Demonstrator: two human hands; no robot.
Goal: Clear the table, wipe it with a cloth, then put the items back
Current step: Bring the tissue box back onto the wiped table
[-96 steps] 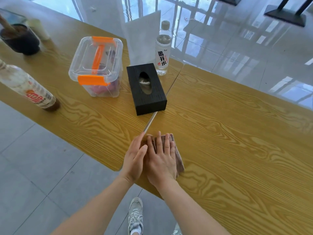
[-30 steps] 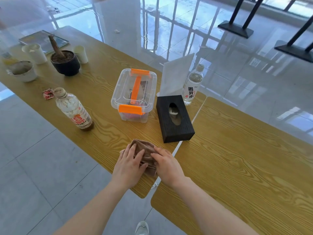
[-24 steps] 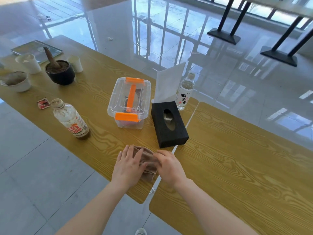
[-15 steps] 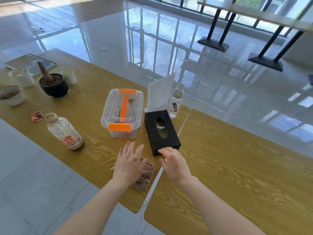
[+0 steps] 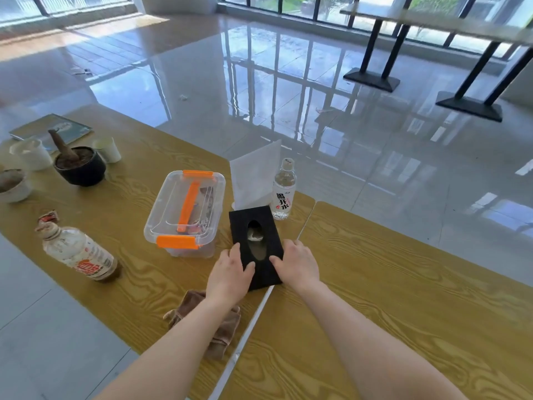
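A black tissue box (image 5: 253, 226) with an oval slot lies on the wooden table (image 5: 389, 284) beside the seam between two tabletops. My left hand (image 5: 230, 274) grips its near left side and my right hand (image 5: 294, 265) grips its near right side, thumbs on top. The brown cloth (image 5: 222, 327) lies crumpled on the table near the front edge, partly under my left forearm, held by neither hand.
A clear lidded bin with orange clips (image 5: 184, 212) stands left of the box. A water bottle (image 5: 284, 190) and a white paper stand (image 5: 255, 176) are behind it. A tea bottle (image 5: 78, 254), dark bowl (image 5: 79, 166), cups and a book sit further left.
Both hands left the cloth and moved forward onto the black tissue box. The cloth now lies loose by the table's front edge. The view has tilted upward.
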